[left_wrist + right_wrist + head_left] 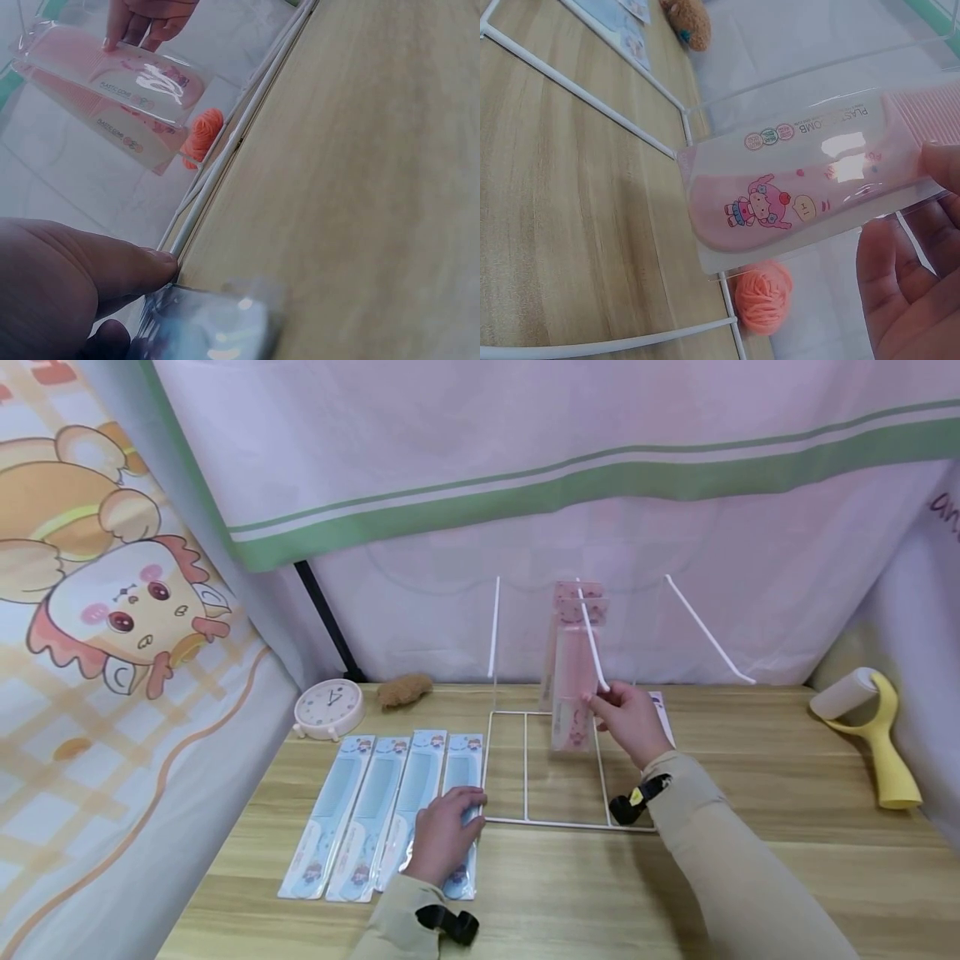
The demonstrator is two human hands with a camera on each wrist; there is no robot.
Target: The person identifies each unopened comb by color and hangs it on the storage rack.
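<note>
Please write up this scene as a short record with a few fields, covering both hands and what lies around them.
Left hand: left hand rests on the rightmost of four blue packaged combs, lying side by side on the wooden table.
Right hand: right hand holds a pink packaged comb upright over the white wire rack.
Behind: another pink packaged comb hangs further back on the rack.
Also on table: round white clock, brown plush toy, yellow lint roller.
</note>
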